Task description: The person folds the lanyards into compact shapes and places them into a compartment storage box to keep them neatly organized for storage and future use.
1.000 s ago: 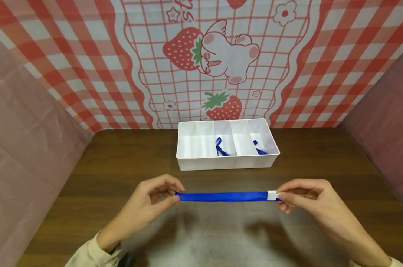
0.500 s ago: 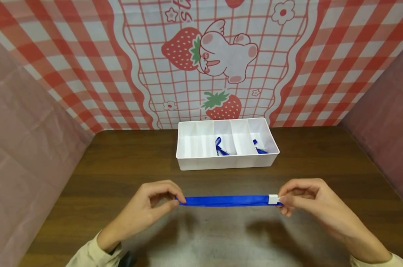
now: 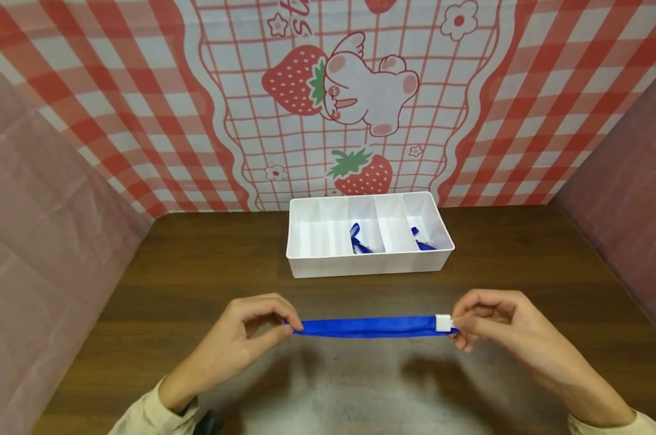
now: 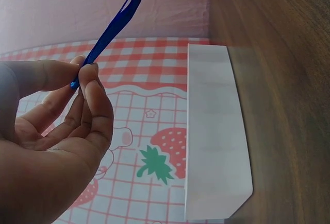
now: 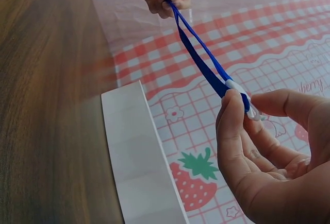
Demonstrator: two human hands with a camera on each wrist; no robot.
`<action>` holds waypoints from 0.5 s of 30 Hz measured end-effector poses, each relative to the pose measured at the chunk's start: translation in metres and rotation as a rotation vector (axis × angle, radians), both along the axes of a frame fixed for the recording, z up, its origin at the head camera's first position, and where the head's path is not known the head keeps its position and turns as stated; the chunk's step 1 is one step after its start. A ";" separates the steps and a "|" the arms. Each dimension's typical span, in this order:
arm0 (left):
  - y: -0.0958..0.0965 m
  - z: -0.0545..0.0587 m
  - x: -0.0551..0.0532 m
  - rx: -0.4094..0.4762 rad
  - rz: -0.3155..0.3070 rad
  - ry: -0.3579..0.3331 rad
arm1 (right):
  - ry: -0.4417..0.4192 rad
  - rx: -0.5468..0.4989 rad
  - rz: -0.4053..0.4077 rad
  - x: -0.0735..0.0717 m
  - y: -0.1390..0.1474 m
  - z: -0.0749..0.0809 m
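A blue lanyard (image 3: pixel 366 327) with a white plastic piece (image 3: pixel 443 323) near its right end is stretched level above the table. My left hand (image 3: pixel 246 332) pinches its left end between thumb and fingers. At the other end, my right hand (image 3: pixel 502 320) pinches the lanyard just beyond the white piece. From the right wrist view, the lanyard (image 5: pixel 198 62) shows two strands, slightly apart, running between the hands. Whatever fitting lies inside the right fingertips is mostly hidden.
Behind the hands stands a white divided box (image 3: pixel 368 264) on the brown wooden table (image 3: pixel 197 266). One blue strap (image 3: pixel 360 243) lies in a middle compartment, another blue strap (image 3: pixel 424 246) in the rightmost. A red-and-white patterned cloth (image 3: pixel 159 121) hangs at the back.
The left hand has dipped slightly, and its fingers now cover a little more of the lanyard's left end. The lanyard hangs slightly lower. The right hand has barely moved.
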State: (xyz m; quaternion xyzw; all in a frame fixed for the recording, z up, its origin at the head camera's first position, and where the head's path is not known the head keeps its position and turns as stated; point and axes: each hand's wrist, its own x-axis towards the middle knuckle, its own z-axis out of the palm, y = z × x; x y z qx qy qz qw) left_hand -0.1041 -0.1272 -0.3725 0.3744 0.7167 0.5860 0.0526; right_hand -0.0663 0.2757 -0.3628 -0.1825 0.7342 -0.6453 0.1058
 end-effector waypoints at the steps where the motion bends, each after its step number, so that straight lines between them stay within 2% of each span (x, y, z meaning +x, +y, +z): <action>1: 0.000 0.000 0.000 -0.001 0.001 0.002 | 0.002 0.000 0.002 0.000 0.000 0.000; 10: 0.002 0.000 0.001 -0.008 0.005 0.029 | 0.017 0.046 -0.026 0.000 0.000 0.002; 15: 0.003 0.000 0.003 -0.040 0.000 -0.021 | 0.001 0.095 -0.061 0.002 0.000 0.002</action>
